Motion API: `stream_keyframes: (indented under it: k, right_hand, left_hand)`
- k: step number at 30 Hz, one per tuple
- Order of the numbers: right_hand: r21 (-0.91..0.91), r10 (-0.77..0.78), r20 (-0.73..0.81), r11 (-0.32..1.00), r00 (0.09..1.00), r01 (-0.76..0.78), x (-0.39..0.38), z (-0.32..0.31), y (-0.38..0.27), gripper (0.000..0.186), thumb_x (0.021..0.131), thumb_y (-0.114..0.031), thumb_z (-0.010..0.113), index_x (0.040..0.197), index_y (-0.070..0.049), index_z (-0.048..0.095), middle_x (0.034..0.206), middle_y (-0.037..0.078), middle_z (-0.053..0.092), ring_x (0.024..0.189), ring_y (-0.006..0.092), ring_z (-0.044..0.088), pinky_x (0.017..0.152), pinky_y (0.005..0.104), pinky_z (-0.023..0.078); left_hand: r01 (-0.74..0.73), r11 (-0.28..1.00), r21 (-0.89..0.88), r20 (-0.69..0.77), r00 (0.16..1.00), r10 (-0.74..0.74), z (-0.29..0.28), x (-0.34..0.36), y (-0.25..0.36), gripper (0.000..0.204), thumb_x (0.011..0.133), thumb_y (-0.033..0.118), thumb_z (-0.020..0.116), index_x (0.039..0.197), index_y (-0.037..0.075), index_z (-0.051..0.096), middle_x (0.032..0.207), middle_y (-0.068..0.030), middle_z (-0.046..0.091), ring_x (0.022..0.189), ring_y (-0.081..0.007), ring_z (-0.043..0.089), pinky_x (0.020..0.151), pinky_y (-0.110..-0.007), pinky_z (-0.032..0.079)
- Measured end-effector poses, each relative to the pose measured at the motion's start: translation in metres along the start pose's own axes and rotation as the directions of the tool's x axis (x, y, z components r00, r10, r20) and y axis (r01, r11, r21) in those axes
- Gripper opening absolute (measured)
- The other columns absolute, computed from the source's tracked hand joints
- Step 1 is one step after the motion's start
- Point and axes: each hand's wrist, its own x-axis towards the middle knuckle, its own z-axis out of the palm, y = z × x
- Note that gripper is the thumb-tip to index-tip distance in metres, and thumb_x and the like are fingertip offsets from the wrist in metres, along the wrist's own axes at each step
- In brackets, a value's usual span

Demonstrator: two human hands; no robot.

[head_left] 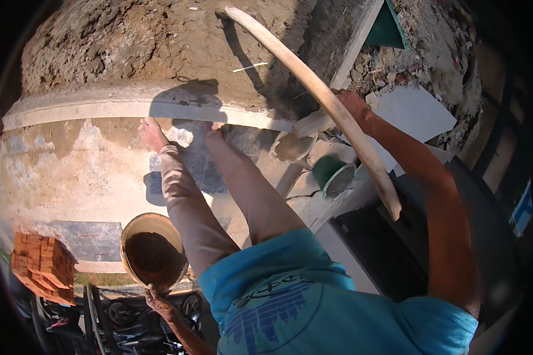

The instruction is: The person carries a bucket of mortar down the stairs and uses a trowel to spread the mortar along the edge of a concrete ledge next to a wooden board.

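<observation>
At the lower left, my left hand [158,300] grips the near rim of a round bucket [130,236]. The bucket is tilted so that its dark inside shows; whether anything lies in it I cannot tell. On the right, my right hand [352,105] is closed on a long pale wooden handle [314,83], which slants from the upper middle down to the right. A small dark part shows at the handle's far end, beside wet brown mud or mortar [201,47]; the tool's head cannot be made out clearly.
A low pale kerb [95,110] runs before my bare feet. Right of them stand a mortar-smeared bucket [290,148] and a tipped green bucket [331,174]. White sheets [414,112] lie by rubble at the right. Stacked red bricks [41,266] and motorbikes [130,325] are at lower left.
</observation>
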Motion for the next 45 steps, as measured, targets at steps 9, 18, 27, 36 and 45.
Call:
stream_keyframes:
  k: [9, 18, 27, 36, 45]
  right_hand:
    - [0.697, 0.1, 0.106, 0.702, 0.989, -0.146, -0.002, 0.026, -0.005, 0.035, 0.076, -0.022, 0.059, 0.106, -0.005, 0.059, 0.088, 0.013, 0.064, 0.086, 0.0306, 0.061, 0.078, 0.0379, 0.047]
    - [0.879, 0.353, 0.113, 0.4, 0.929, -0.259, 0.058, 0.006, -0.064, 0.034, 0.09, -0.035, 0.053, 0.092, -0.002, 0.058, 0.064, 0.009, 0.05, 0.047, 0.0154, 0.042, 0.045, 0.0341, 0.036]
    - [0.839, 0.215, -0.271, 0.53, 0.938, 0.121, -0.001, 0.008, -0.041, 0.023, 0.087, -0.021, 0.052, 0.1, -0.003, 0.057, 0.06, 0.012, 0.056, 0.053, 0.0212, 0.055, 0.05, 0.0386, 0.042]
    - [0.728, 0.185, 0.047, 0.666, 0.982, -0.16, 0.038, 0.003, -0.082, 0.032, 0.081, -0.01, 0.052, 0.113, -0.009, 0.054, 0.065, 0.015, 0.06, 0.058, 0.0292, 0.061, 0.052, 0.0435, 0.045]
    - [0.536, 0.087, -0.441, 0.824, 0.893, 0.185, 0.047, 0.029, -0.053, 0.033, 0.085, -0.008, 0.046, 0.116, -0.014, 0.055, 0.067, 0.014, 0.061, 0.056, 0.0292, 0.06, 0.052, 0.0449, 0.045]
  left_hand:
    - [-0.097, 0.993, 0.071, 0.056, 0.994, 0.093, -0.021, -0.002, -0.014, 0.038, 0.096, 0.026, 0.039, 0.129, 0.009, 0.046, 0.123, -0.0162, 0.04, 0.113, -0.0252, 0.044, 0.075, -0.031, 0.051]
    - [-0.146, 0.928, 0.342, 0.029, 0.989, 0.145, -0.012, -0.011, 0.013, 0.038, 0.097, 0.025, 0.035, 0.129, 0.008, 0.046, 0.12, -0.0197, 0.044, 0.108, -0.0288, 0.047, 0.09, -0.039, 0.042]
    - [-0.146, 0.96, 0.239, 0.068, 0.989, 0.134, -0.023, -0.008, -0.017, 0.036, 0.097, 0.025, 0.034, 0.127, 0.008, 0.048, 0.116, -0.0202, 0.046, 0.106, -0.0304, 0.048, 0.088, -0.039, 0.041]
    - [-0.048, 0.982, 0.185, 0.078, 0.996, 0.034, -0.02, -0.011, -0.001, 0.034, 0.097, 0.019, 0.036, 0.127, 0.009, 0.048, 0.122, -0.019, 0.042, 0.111, -0.0296, 0.045, 0.091, -0.038, 0.041]
    - [-0.308, 0.869, 0.388, 0.107, 0.951, 0.289, -0.019, -0.009, 0.014, 0.033, 0.095, 0.019, 0.041, 0.124, 0.005, 0.047, 0.119, -0.0183, 0.041, 0.108, -0.0282, 0.045, 0.089, -0.036, 0.041]
